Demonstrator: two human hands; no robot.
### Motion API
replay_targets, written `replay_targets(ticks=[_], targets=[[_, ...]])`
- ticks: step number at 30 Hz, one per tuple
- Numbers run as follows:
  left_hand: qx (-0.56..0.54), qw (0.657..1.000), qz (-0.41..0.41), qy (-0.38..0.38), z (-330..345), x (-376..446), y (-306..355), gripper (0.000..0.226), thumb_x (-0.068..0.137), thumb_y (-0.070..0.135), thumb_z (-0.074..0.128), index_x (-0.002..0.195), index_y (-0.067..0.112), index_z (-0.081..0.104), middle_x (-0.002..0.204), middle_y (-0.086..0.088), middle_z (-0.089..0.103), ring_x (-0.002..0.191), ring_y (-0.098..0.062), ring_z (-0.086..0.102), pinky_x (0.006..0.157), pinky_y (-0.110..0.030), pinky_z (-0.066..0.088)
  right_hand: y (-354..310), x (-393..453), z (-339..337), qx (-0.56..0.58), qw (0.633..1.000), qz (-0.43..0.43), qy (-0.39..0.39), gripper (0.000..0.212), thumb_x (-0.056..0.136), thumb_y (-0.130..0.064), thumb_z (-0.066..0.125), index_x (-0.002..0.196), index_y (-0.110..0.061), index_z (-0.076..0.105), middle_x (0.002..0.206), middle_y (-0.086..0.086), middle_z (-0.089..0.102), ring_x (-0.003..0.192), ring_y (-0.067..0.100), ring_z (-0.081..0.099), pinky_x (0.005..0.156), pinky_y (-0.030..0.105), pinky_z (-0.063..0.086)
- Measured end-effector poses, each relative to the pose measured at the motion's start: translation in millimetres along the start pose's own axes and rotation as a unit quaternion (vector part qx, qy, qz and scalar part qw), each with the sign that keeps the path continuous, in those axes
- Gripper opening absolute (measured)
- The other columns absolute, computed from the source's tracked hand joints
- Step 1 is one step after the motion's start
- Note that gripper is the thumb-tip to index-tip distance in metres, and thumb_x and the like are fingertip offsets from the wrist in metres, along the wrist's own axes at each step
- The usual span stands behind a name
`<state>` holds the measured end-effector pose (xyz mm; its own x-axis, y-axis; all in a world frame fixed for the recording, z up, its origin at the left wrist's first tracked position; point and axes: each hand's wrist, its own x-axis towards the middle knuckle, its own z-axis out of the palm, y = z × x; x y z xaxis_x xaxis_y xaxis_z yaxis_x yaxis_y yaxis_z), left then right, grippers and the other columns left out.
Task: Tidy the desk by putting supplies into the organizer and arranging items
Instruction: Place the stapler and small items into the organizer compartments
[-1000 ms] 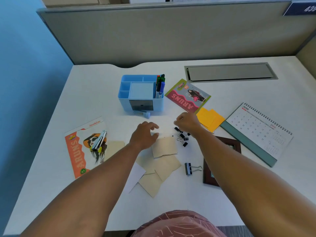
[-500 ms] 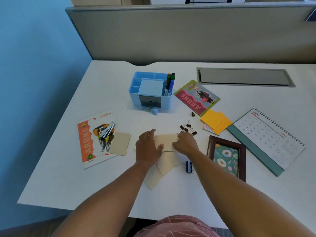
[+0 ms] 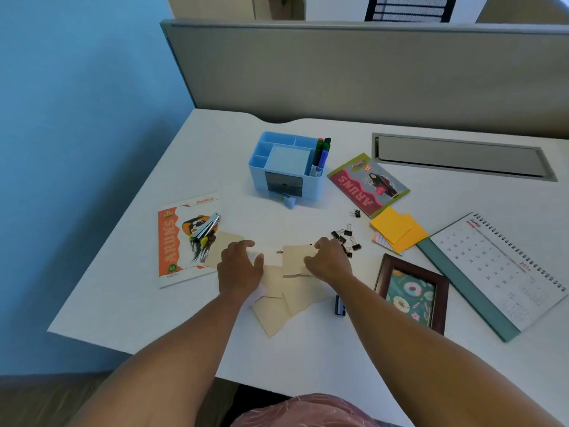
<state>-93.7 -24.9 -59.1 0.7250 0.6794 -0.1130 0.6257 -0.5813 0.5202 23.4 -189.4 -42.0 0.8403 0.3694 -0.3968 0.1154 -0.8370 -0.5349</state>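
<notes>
**Around the work area**

A grey partition panel (image 3: 369,72) stands along the far edge of the white counter (image 3: 215,349). A closed grey cable hatch (image 3: 458,157) is set flush into the surface near it. To the left rises a blue wall (image 3: 77,118); a dark chair back (image 3: 409,7) shows beyond the partition.

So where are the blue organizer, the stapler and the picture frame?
blue organizer (image 3: 284,183): head view, on its front wall.
stapler (image 3: 205,228): head view, mid-body, lying on the orange booklet.
picture frame (image 3: 381,274): head view, on its left wooden edge.

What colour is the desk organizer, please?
Light blue, with a grey drawer front; the organizer shows in the head view.
</notes>
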Motion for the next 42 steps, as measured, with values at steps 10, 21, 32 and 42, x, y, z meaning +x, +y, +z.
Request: replay_targets(ticks=[10, 21, 32, 42], targets=[[-0.006, 1.0, 0.014, 0.02, -39, 44, -24, 0.033, 0.09, 0.028, 0.065, 0.122, 0.023, 0.06, 0.126, -0.003, 0.059, 0.123, -0.024, 0.05, 0.101, -0.041, 0.041, -35, 15, 18, 0.013, 0.999, -0.026, -0.025, 0.032, 0.083, -0.022, 0.062, 0.114, -0.014, 0.065, 0.119, 0.005, 0.063, 0.108, 0.02, 0.057, 0.088, 0.029, 0.047], [-0.043, 0.988, 0.131, -0.073, -59, 109, -47, 0.03, 0.09, 0.019, 0.062, 0.119, 0.025, 0.059, 0.119, 0.005, 0.059, 0.115, -0.019, 0.052, 0.09, -0.032, 0.043, -97, 57, 30, 0.096, 0.989, 0.027, 0.113, 0.042, 0.088, -0.021, 0.064, 0.128, -0.012, 0.056, 0.133, 0.004, 0.051, 0.118, 0.022, 0.054, 0.098, 0.033, 0.044], [-0.083, 0.964, 0.085, -0.237, -23, 163, 7, 0.066, 0.091, 0.034, 0.066, 0.149, 0.019, 0.038, 0.151, -0.006, 0.042, 0.13, -0.024, 0.051, 0.107, -0.038, 0.044, -98, 99, 30, 0.179, 0.968, 0.113, 0.132, 0.061, 0.085, -0.02, 0.068, 0.14, -0.01, 0.043, 0.143, 0.008, 0.048, 0.125, 0.025, 0.052, 0.103, 0.037, 0.046], [-0.12, 0.958, 0.027, -0.26, -7, 182, 36, 0.063, 0.093, 0.029, 0.064, 0.148, 0.017, 0.037, 0.142, -0.01, 0.047, 0.127, -0.026, 0.05, 0.095, -0.03, 0.042, -92, 115, 34, 0.175, 0.971, 0.093, 0.132, 0.053, 0.085, -0.011, 0.068, 0.135, -0.013, 0.051, 0.137, 0.007, 0.055, 0.122, 0.024, 0.054, 0.103, 0.034, 0.046]])
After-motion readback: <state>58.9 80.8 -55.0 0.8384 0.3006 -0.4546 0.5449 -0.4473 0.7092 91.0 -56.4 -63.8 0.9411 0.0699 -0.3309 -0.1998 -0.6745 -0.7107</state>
